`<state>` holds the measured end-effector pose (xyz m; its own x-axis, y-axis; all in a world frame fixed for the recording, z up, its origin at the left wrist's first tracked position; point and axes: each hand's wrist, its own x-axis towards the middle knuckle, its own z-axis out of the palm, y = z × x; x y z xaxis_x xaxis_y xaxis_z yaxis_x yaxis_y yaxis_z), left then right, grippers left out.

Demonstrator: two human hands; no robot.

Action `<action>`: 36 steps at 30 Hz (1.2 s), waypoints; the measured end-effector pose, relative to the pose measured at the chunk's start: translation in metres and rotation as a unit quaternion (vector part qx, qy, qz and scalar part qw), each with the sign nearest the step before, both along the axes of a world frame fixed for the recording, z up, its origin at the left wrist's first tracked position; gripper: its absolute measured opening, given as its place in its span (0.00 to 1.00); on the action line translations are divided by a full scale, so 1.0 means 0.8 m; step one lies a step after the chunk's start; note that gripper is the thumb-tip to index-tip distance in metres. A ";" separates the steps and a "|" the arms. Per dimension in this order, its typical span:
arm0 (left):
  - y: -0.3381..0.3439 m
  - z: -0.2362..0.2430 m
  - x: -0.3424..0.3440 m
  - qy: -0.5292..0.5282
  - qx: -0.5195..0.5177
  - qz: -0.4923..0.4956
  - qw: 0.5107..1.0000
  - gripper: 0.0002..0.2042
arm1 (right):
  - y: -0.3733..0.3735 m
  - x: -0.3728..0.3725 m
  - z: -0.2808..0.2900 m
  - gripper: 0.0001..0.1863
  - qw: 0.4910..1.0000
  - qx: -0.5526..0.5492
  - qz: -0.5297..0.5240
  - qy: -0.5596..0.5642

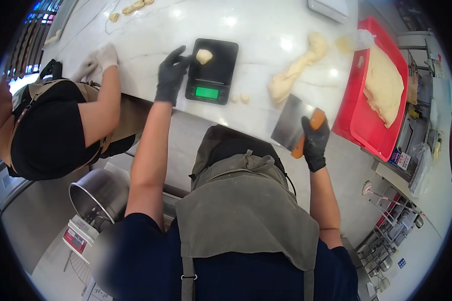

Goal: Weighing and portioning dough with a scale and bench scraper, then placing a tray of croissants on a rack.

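On a black kitchen scale (pixel 217 69) with a lit green display rests a small piece of dough (pixel 204 56). My left hand (pixel 173 75), in a black glove, is at the scale's left edge with its fingers apart and nothing in them. In its own black glove, my right hand (pixel 315 144) grips the orange handle of a bench scraper (pixel 290 124), whose metal blade points left. Just beyond the blade lies a long strip of dough (pixel 299 67) on the marble table. Two little dough bits (pixel 240 99) sit between scale and strip.
A red tub (pixel 354 113) holding a large slab of dough (pixel 385 85) stands at the right. To my left a co-worker in white gloves (pixel 105 57) leans at the marble table (pixel 140 55). Several dough pieces (pixel 133 7) lie at the far left; a steel bowl (pixel 98 195) is below.
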<state>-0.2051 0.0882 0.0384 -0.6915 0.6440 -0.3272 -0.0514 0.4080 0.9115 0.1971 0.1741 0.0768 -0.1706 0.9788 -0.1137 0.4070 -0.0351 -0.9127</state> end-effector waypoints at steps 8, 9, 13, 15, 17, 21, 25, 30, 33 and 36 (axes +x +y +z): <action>0.035 0.000 0.104 0.498 0.150 -0.262 0.813 0.18 | -0.021 -0.018 0.002 0.18 0.995 0.074 0.067 -0.029; 0.028 -0.020 0.128 0.463 0.149 -0.285 0.826 0.18 | -0.020 -0.014 0.004 0.18 0.995 0.075 0.067 -0.029; 0.009 -0.052 0.192 0.571 0.116 -0.371 0.723 0.19 | -0.004 0.009 0.007 0.18 0.996 0.059 0.055 -0.033; -0.002 -0.054 0.204 0.549 0.077 -0.456 0.696 0.19 | -0.002 0.014 0.006 0.18 0.997 0.052 0.051 -0.023; -0.020 -0.024 0.214 0.436 0.110 -0.465 0.763 0.17 | -0.008 0.024 0.004 0.18 0.999 0.035 0.034 -0.008; -0.046 0.021 0.208 0.143 0.141 -0.366 0.909 0.11 | -0.013 0.044 -0.008 0.18 1.000 0.007 0.024 0.007; -0.090 -0.059 0.120 -0.232 0.264 -0.059 0.934 0.15 | -0.014 0.041 -0.010 0.18 1.000 -0.010 0.019 0.012; -0.045 -0.025 0.025 -0.024 0.138 0.095 0.986 0.28 | -0.009 0.033 -0.002 0.18 1.000 -0.005 0.026 0.010; 0.010 -0.016 0.026 0.327 -0.116 -0.084 0.934 0.15 | -0.005 0.028 0.000 0.17 0.999 0.007 0.042 0.016; 0.047 -0.004 0.046 0.411 -0.073 -0.132 0.899 0.16 | -0.009 0.030 0.008 0.17 0.999 0.010 0.038 0.012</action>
